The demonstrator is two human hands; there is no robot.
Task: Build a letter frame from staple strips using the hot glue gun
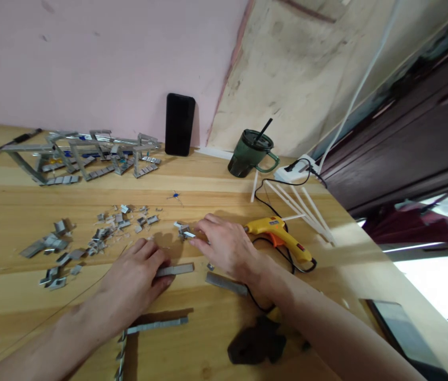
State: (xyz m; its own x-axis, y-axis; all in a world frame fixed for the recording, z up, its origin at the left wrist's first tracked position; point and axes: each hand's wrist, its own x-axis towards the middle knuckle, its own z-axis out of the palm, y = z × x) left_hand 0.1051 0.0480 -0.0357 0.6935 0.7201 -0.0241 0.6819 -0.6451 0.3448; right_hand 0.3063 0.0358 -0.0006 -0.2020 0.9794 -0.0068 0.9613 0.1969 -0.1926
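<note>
Several staple frames (89,159) stood built; many loose pieces (105,233) lay unused. Left hand (136,280) gripped a strip (176,270), right hand (227,248) pinched a fragment (186,233).

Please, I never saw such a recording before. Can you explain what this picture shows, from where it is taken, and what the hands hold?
There is no machine: a person works with bare hands. The picture comes from a camera worn on the head, looking down at a wooden table. The left hand grips one end of a staple strip. The right hand pinches a small staple piece. Left of them lie loose staple bits; near the wall stands a frame built of staples. A yellow glue gun lies beside the right hand, with white glue sticks behind it. A green mug stands farther back; a black phone leans on the wall.
</note>
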